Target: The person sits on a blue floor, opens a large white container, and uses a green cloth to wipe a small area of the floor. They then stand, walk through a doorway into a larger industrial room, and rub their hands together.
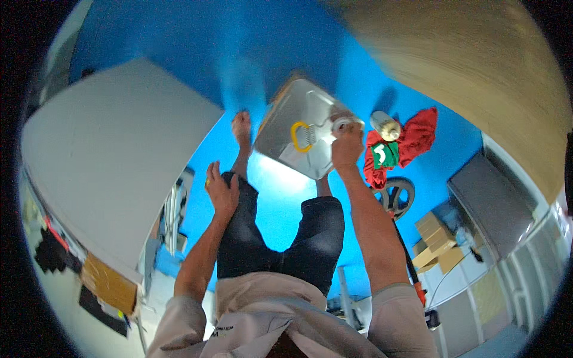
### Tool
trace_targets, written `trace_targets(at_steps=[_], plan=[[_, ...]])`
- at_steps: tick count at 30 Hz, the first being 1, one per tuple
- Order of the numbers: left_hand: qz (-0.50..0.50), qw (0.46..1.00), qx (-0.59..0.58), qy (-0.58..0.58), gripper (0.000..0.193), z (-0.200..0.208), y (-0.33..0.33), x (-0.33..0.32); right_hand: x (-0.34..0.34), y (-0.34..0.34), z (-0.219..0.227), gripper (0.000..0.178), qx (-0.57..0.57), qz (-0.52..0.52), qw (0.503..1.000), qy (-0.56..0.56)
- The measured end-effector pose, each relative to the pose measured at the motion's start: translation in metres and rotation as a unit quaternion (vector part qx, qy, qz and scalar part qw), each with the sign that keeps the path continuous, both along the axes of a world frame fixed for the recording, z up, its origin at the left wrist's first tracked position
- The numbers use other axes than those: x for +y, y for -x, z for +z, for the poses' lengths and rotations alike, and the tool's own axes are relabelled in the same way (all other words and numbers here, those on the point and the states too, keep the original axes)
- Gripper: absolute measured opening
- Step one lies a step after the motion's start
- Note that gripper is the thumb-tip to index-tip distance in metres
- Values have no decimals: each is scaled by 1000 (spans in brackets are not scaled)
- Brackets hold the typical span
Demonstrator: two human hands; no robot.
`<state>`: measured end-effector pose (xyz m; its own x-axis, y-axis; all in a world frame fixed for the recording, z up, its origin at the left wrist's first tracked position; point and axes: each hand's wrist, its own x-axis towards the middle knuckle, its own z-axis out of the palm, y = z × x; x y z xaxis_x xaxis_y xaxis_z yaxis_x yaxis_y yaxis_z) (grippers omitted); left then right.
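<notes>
A square metal tin point(289, 98) with a yellow handle point(302, 137) on its top stands on the blue floor in front of my feet. At the tin's right corner, my right hand point(348, 146) has its fingers closed on a small round white cap point(341, 124); the fingertips are partly blurred. My left hand point(223, 190) is beside my left knee, its fingers apart and nothing in them. To the right of the tin, a pale bottle point(385, 127) rests by a red cloth point(419, 137) with a green patch.
A large grey tabletop point(119, 149) fills the left side. A tan surface point(471, 53) spans the upper right. Near my right forearm are a dark spoked wheel point(398, 196) and a long dark pole. Cardboard boxes point(437, 238) and a grey panel point(494, 200) stand farther right.
</notes>
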<state>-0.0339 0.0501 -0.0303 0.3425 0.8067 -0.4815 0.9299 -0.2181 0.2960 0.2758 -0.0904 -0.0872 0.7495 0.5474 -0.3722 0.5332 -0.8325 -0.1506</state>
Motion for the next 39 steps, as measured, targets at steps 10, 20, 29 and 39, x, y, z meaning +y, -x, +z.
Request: trace_targets(at_steps=[10,20,29,39], plan=[[-141,987,-60,-38,64,-2,-13,1,-15,-8,-6,28,-24,-20,999,-44],[-219,976,-9,-11,62,-11,-4,-33,-118,18,29,49,-83,-137,938,-307],[-246,969,-14,-24,60,-14,-20,-70,-439,19,-256,75,-77,-414,903,-92],[-292,953,25,-70,57,-6,-23,-102,-438,-90,-290,50,6,-525,850,-39]])
